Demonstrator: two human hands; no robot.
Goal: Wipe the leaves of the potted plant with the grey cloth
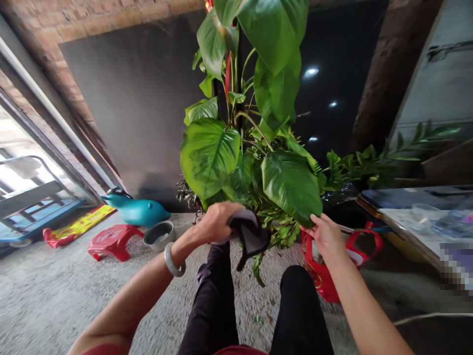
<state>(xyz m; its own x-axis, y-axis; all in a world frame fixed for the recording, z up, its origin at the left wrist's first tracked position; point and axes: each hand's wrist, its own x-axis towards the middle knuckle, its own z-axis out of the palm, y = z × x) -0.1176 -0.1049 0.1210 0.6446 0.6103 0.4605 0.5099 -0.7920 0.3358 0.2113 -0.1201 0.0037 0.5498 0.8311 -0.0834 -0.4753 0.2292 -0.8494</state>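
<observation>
A tall potted plant with broad green leaves stands in front of me. My left hand is closed around a dark grey cloth, which hangs in folds below the foliage. A pale bangle circles that wrist. My right hand pinches the lower tip of a large glossy leaf between thumb and fingers. The plant's pot is hidden behind leaves and my hands.
At the left are a red stool, a grey bowl, a teal animal-shaped toy and a blue trolley. A red bag sits below my right hand, beside a table. Dark panels lean on the brick wall.
</observation>
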